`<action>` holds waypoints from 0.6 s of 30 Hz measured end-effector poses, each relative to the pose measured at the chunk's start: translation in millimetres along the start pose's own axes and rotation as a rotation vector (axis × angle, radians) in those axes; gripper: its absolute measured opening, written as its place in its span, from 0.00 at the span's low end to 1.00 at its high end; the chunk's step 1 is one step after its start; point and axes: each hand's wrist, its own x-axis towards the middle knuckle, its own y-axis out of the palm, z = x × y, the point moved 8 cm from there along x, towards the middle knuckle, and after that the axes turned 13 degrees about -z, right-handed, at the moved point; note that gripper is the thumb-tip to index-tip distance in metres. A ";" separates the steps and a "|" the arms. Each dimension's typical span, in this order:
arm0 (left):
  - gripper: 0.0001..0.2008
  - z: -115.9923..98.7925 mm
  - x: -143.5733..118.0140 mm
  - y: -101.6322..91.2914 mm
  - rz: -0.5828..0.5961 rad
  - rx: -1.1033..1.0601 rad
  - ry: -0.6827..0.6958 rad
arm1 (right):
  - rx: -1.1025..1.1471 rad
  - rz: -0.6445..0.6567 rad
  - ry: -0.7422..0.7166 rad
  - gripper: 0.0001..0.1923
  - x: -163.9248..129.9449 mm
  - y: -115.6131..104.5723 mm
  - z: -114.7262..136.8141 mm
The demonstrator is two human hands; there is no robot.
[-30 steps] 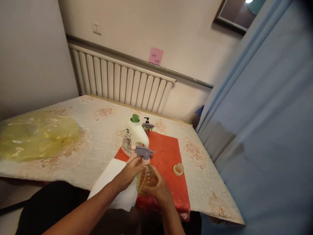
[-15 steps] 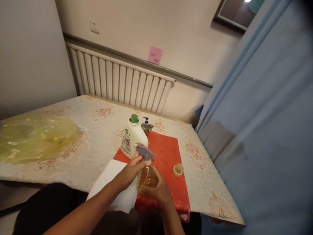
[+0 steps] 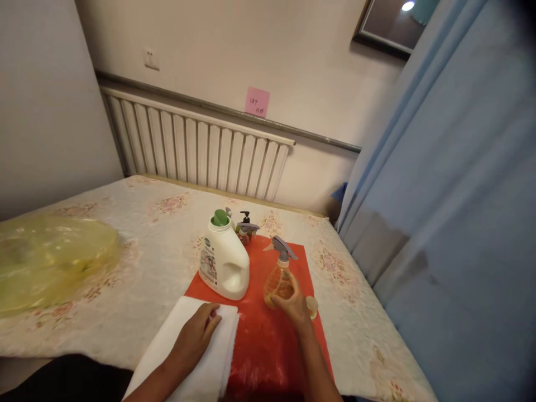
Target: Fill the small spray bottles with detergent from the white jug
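My right hand (image 3: pixel 294 304) grips the lower part of a clear spray bottle (image 3: pixel 279 276) of amber liquid with a grey trigger head, standing upright on the red mat (image 3: pixel 268 335). My left hand (image 3: pixel 196 334) lies flat on a folded white cloth (image 3: pixel 190 363) at the table's near edge, fingers loosely spread. A white detergent jug (image 3: pixel 224 257) with a green cap stands on the mat just left of the spray bottle. A small round beige cap (image 3: pixel 312 305) lies on the mat, partly hidden behind my right hand.
Two small pump bottles (image 3: pixel 245 228) stand behind the jug. A yellow plastic bag (image 3: pixel 50 257) lies at the table's left. The floral tablecloth (image 3: pixel 159 262) covers the table. A radiator (image 3: pixel 196 148) lines the far wall; a blue curtain (image 3: pixel 452 212) hangs at right.
My left hand let go of the trigger head and dropped onto the white cloth. My right hand carried the spray bottle away from me, to the right of the jug.
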 end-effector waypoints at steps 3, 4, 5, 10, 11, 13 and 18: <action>0.16 28.3 -6.3 -1.0 -0.076 0.146 0.141 | 0.020 0.031 -0.042 0.41 28.7 22.2 -8.8; 0.15 31.3 -9.2 0.8 -0.080 0.181 0.209 | 0.031 0.051 -0.047 0.41 35.9 31.3 -11.8; 0.15 31.9 -11.9 1.9 -0.097 0.214 0.277 | 0.042 0.070 -0.046 0.42 42.2 40.6 -15.0; 0.13 22.7 -18.8 1.3 -0.199 0.346 0.441 | 0.113 0.174 -0.043 0.42 63.4 88.9 -26.2; 0.14 19.9 -19.2 0.5 -0.210 0.357 0.457 | 0.126 0.193 -0.054 0.41 66.2 98.0 -27.3; 0.15 15.5 -19.7 -1.1 -0.219 0.368 0.480 | 0.149 0.236 -0.078 0.42 70.3 115.4 -30.1; 0.16 10.5 -20.9 -4.7 -0.253 0.385 0.498 | 0.116 0.307 -0.108 0.41 72.8 144.2 -45.5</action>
